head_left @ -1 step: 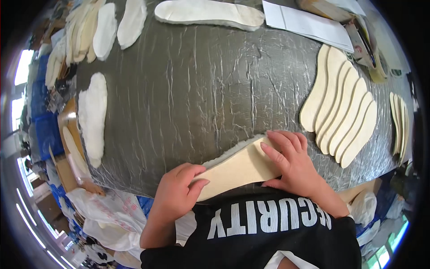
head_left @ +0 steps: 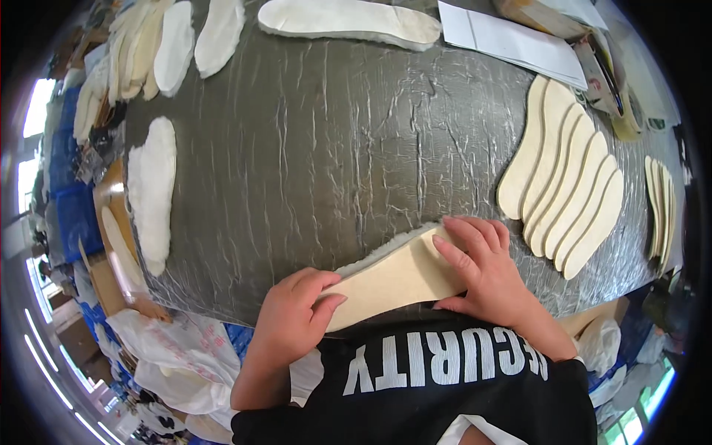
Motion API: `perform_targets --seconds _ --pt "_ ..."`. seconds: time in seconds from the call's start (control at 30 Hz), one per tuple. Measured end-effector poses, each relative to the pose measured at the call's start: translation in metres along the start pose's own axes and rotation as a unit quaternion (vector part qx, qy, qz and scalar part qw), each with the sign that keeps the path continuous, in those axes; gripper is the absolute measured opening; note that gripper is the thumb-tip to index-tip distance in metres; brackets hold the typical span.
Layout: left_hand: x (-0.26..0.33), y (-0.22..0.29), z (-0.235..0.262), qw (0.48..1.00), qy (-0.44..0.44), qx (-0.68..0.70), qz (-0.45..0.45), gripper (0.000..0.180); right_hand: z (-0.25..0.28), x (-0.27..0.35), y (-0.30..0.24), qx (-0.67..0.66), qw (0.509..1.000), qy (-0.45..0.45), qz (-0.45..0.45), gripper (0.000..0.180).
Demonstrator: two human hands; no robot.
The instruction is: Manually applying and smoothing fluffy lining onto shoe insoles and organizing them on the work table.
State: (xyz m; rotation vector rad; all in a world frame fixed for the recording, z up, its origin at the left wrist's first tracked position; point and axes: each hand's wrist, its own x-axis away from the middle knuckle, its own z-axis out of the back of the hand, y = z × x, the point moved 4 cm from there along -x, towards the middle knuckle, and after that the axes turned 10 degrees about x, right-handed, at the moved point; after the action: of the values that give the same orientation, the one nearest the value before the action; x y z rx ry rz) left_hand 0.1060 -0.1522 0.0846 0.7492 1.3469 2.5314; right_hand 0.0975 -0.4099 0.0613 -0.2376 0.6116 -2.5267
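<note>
Both my hands hold one insole [head_left: 389, 285] at the table's near edge, its cream flat side up and a strip of white fleece showing along the far edge. My left hand [head_left: 297, 315] grips the left end, thumb on the cream face and fingers bent around the far edge. At the other end, my right hand [head_left: 486, 271] closes over it, with fingers along the far edge and thumb at the near edge. The underside is mostly hidden. To the right lies a fanned row of cream insoles [head_left: 564, 178], overlapping one another.
A fleecy white insole [head_left: 153, 196] lies at the table's left. Along the far edge are another insole [head_left: 348, 21], white paper sheets [head_left: 512, 44] and a roll of tape [head_left: 629, 122]. More insoles [head_left: 658, 211] stack at far right. White plastic bags [head_left: 178, 348] sit below the left edge.
</note>
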Motion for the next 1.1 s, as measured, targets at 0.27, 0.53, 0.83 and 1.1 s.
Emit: perform_targets --seconds 0.27,0.53,0.83,1.1 --pt "-0.004 -0.01 -0.007 0.999 0.033 -0.015 0.034 0.018 0.0 -0.003 -0.001 0.031 0.999 -0.024 -0.001 0.094" --pt "-0.009 -0.015 -0.009 0.998 0.037 -0.021 0.052 0.017 0.003 -0.006 -0.002 0.054 0.997 -0.049 -0.01 0.092" --pt "-0.011 -0.009 -0.01 0.997 0.07 -0.03 0.006 0.019 -0.016 -0.056 -0.053 -0.083 0.979 -0.033 0.183 0.083" --pt "0.016 -0.055 0.009 0.927 0.178 0.32 0.079 0.007 -0.038 -0.063 -0.069 -0.102 0.974 0.011 0.201 0.081"
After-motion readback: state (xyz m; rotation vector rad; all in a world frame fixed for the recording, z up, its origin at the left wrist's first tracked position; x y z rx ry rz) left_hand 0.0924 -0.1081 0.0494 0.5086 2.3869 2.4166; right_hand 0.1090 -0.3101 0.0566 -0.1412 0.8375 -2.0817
